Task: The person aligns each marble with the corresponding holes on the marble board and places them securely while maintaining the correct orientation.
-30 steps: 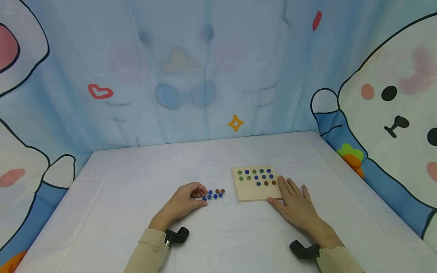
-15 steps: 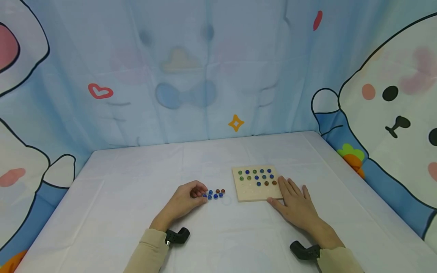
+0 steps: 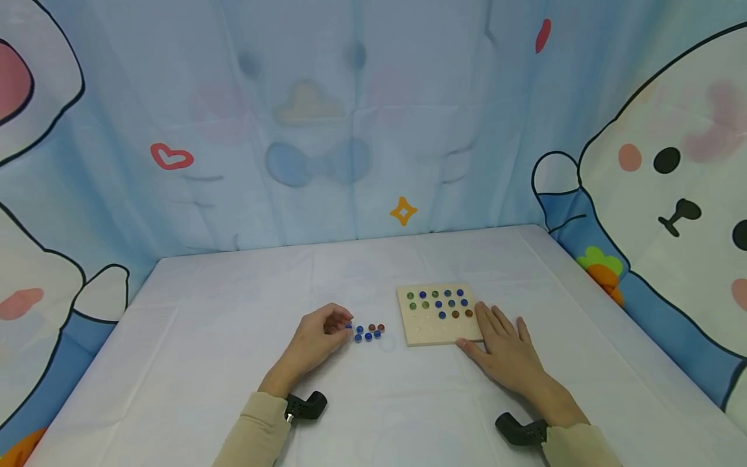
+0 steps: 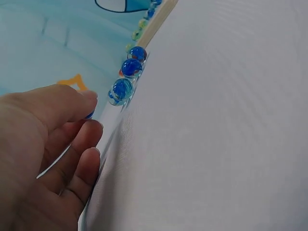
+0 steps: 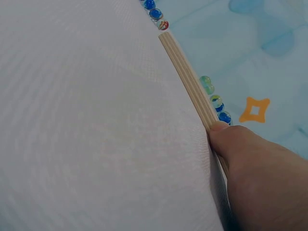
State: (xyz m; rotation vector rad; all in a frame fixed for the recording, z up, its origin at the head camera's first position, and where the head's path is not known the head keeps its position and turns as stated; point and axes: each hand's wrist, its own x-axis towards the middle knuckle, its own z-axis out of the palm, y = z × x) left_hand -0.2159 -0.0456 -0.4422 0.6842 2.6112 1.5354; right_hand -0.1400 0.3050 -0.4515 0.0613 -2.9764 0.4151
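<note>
- The left hand [image 3: 315,337] is pinching a blue glass marble [image 3: 349,326] at lower centre.
- The right hand [image 3: 508,350], fingers straight, is touching a pale, flat wooden board [image 3: 425,333] right of centre.

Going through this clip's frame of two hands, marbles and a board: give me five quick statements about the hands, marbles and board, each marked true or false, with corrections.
1. The left hand pinches a blue marble. True.
2. The right hand holds a marble. False: it touches the edge of the wooden board.
3. The loose marbles lie between the left hand and the wooden board. True.
4. All the loose marbles are blue. False: two are reddish-brown marbles.
5. Green marbles appear only in the wooden board's two far rows. True.
</note>
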